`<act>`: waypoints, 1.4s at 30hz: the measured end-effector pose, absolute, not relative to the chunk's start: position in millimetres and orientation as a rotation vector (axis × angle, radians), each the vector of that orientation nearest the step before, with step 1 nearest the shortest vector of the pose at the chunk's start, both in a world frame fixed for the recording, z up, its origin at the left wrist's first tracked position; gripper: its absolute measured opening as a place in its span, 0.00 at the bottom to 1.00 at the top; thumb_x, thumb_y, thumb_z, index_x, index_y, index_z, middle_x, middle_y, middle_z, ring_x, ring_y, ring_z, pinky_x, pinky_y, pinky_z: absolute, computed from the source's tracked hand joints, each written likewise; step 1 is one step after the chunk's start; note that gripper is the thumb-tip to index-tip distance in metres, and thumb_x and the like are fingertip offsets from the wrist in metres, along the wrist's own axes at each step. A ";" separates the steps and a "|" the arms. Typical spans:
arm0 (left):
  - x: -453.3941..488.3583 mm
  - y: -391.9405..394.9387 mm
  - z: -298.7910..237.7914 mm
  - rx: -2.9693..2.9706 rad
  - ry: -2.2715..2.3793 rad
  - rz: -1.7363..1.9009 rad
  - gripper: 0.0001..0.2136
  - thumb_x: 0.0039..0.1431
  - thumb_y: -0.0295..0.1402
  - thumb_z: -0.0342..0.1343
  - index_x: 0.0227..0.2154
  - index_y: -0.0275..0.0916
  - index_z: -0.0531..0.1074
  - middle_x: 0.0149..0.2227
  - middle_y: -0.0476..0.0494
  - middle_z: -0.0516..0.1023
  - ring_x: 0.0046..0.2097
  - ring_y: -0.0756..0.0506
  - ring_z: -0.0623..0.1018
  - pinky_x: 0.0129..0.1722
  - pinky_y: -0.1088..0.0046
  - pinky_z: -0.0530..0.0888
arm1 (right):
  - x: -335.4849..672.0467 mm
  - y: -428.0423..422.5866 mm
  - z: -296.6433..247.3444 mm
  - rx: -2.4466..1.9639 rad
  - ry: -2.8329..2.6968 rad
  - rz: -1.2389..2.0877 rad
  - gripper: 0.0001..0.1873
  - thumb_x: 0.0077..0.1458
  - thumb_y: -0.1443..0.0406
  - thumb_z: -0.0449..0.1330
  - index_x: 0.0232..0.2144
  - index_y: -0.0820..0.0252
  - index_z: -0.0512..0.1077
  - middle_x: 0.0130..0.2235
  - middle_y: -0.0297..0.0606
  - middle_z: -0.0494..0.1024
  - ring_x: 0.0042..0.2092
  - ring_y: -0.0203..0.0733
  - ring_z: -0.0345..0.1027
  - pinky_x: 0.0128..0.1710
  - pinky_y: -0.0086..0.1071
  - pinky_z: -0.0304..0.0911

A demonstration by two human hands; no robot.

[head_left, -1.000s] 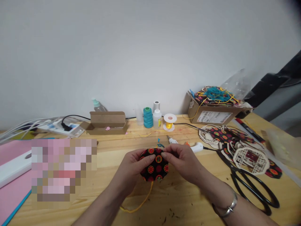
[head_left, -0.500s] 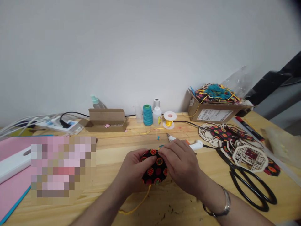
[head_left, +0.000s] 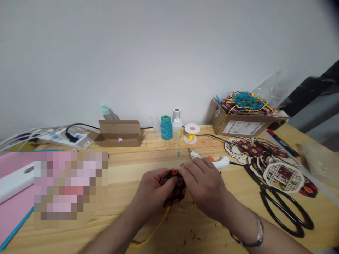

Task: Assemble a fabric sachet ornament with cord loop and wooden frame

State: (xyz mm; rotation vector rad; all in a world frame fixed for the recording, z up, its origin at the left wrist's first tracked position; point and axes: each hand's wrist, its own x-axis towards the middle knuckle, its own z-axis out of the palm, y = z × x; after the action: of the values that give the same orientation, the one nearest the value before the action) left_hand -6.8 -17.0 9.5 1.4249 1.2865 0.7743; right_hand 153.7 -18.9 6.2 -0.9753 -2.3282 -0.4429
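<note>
Between my hands is a dark fabric piece (head_left: 174,195) printed with red and orange flowers. A yellow braided cord (head_left: 156,228) hangs from its lower edge toward the front of the table. My left hand (head_left: 155,188) grips its left side, thumb laid across the front. At the upper right edge, the bent fingers of my right hand (head_left: 202,181) are closed on the same piece; their tips are partly hidden. A bit of blue shows at its top edge. Just behind my right hand lies a white glue gun (head_left: 221,162).
Black-handled scissors (head_left: 286,208) and several lattice cutouts (head_left: 284,176) lie on the right. Behind stand a teal thread cone (head_left: 166,127), a white bottle (head_left: 177,129), a yellow cord spool (head_left: 191,133) and cardboard boxes (head_left: 119,141). A pink board (head_left: 16,215) is at left.
The fabric piece has turned slightly, so its face looks narrower. Both hands keep their hold on it. The view has shifted a little.
</note>
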 end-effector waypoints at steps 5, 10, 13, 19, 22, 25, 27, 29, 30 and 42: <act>-7.3 -17.8 10.6 1.458 1.301 0.772 0.07 0.51 0.31 0.53 0.21 0.35 0.73 0.24 0.49 0.74 0.27 0.50 0.69 0.28 0.75 0.67 | 151.4 -20.4 6.4 -0.999 -2.347 -0.440 0.11 0.56 0.73 0.49 0.30 0.67 0.71 0.29 0.44 0.71 0.34 0.47 0.58 0.32 0.39 0.53; -7.5 -17.6 6.4 1.355 1.261 0.789 0.07 0.50 0.31 0.55 0.22 0.35 0.73 0.24 0.49 0.75 0.27 0.50 0.70 0.28 0.75 0.68 | 151.8 -18.3 3.4 -1.039 -2.308 -0.389 0.10 0.56 0.73 0.48 0.29 0.66 0.69 0.29 0.43 0.70 0.32 0.45 0.57 0.31 0.38 0.51; -7.9 -16.8 4.3 1.240 1.229 0.800 0.06 0.48 0.33 0.56 0.23 0.35 0.74 0.24 0.48 0.76 0.28 0.49 0.72 0.30 0.73 0.69 | 152.9 -16.7 -0.3 -1.067 -2.261 -0.320 0.09 0.56 0.73 0.49 0.28 0.64 0.68 0.28 0.41 0.69 0.32 0.44 0.56 0.31 0.37 0.51; -8.4 -18.7 8.1 1.143 1.219 0.806 0.06 0.46 0.33 0.60 0.23 0.35 0.75 0.23 0.49 0.77 0.27 0.49 0.73 0.28 0.76 0.69 | 152.3 -16.3 -5.3 -1.119 -2.150 -0.169 0.08 0.57 0.72 0.49 0.28 0.62 0.65 0.28 0.39 0.68 0.32 0.42 0.56 0.32 0.36 0.52; -8.5 -19.6 9.0 1.075 1.209 0.801 0.07 0.45 0.34 0.61 0.26 0.35 0.77 0.23 0.48 0.78 0.26 0.49 0.74 0.27 0.76 0.70 | 154.2 -13.1 -3.3 -1.152 -2.036 -0.117 0.09 0.56 0.73 0.49 0.27 0.62 0.65 0.28 0.39 0.68 0.32 0.41 0.57 0.33 0.35 0.54; -9.0 -18.8 8.7 0.971 1.177 0.789 0.10 0.44 0.35 0.62 0.30 0.35 0.78 0.26 0.46 0.80 0.28 0.47 0.76 0.29 0.74 0.72 | 161.0 -6.2 1.2 -1.214 -1.900 -0.053 0.08 0.57 0.72 0.49 0.27 0.62 0.65 0.28 0.39 0.69 0.33 0.41 0.59 0.33 0.35 0.56; -9.7 -17.6 8.5 0.903 1.139 0.794 0.11 0.44 0.34 0.63 0.31 0.35 0.78 0.27 0.44 0.81 0.28 0.46 0.78 0.30 0.73 0.74 | 167.4 -1.8 5.4 -1.263 -1.787 -0.015 0.08 0.57 0.70 0.50 0.27 0.62 0.65 0.28 0.39 0.69 0.33 0.41 0.60 0.33 0.35 0.57; -10.8 -16.0 8.4 0.841 1.104 0.824 0.11 0.45 0.34 0.63 0.33 0.34 0.78 0.28 0.43 0.81 0.29 0.45 0.79 0.30 0.72 0.74 | 173.1 -0.3 10.9 -1.267 -1.689 0.055 0.08 0.58 0.70 0.50 0.27 0.61 0.65 0.28 0.37 0.68 0.32 0.39 0.60 0.33 0.34 0.57; -11.6 -15.1 8.3 0.816 1.093 0.842 0.12 0.46 0.34 0.62 0.34 0.34 0.77 0.28 0.42 0.81 0.29 0.44 0.79 0.30 0.71 0.75 | 175.0 -1.1 14.2 -1.248 -1.666 0.131 0.08 0.58 0.70 0.50 0.26 0.61 0.64 0.27 0.36 0.68 0.32 0.38 0.60 0.33 0.33 0.57; -13.6 -11.2 9.1 0.838 1.067 0.907 0.10 0.47 0.31 0.61 0.33 0.33 0.78 0.24 0.45 0.79 0.25 0.48 0.76 0.25 0.77 0.71 | 162.3 -25.3 24.7 -0.612 -2.169 0.952 0.05 0.54 0.71 0.55 0.31 0.61 0.70 0.33 0.38 0.73 0.34 0.34 0.64 0.34 0.28 0.61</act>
State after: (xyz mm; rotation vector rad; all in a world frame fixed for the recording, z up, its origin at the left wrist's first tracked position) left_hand -13.6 -11.2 9.1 0.8379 1.0673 0.9068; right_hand 162.3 -25.3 24.7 -0.6120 -2.1685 0.9521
